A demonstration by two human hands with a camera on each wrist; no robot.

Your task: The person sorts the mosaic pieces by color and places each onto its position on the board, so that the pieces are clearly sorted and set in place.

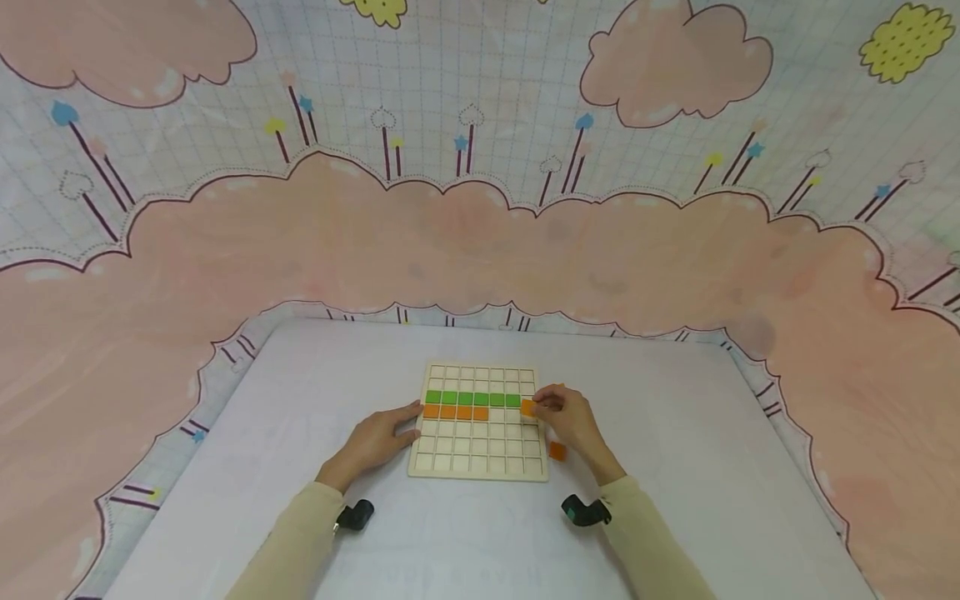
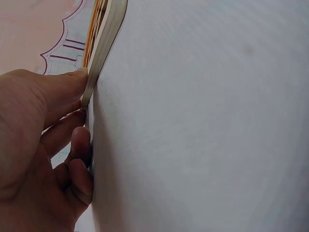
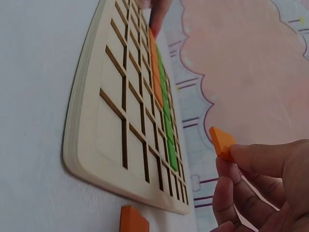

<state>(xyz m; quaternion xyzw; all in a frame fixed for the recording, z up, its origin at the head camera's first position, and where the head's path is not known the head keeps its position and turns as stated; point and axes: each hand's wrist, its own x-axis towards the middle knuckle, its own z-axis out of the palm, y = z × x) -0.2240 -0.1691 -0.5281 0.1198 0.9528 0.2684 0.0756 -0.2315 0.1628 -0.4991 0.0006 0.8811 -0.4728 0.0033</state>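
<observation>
A pale wooden grid board (image 1: pixel 480 467) lies flat on the table. It has a row of several green square tiles (image 1: pixel 466 399) and, just below, a shorter row of several orange square tiles (image 1: pixel 456 412). At the board's left edge, the left hand (image 1: pixel 378 437) touches the rim with its fingertips. The right hand (image 1: pixel 572 417) pinches an orange square tile (image 3: pixel 221 142) between thumb and fingers, over the board's right edge. Beside that edge lies another loose orange tile (image 1: pixel 557 451). A sliver of orange shows behind the right hand.
A white cloth-covered table (image 1: pixel 480 542) surrounds the board. Behind it hangs a patterned cloth (image 1: pixel 480 242) with pink clouds. A small black device (image 1: pixel 585 510) sits at the right wrist, and a similar one (image 1: pixel 356 515) at the left.
</observation>
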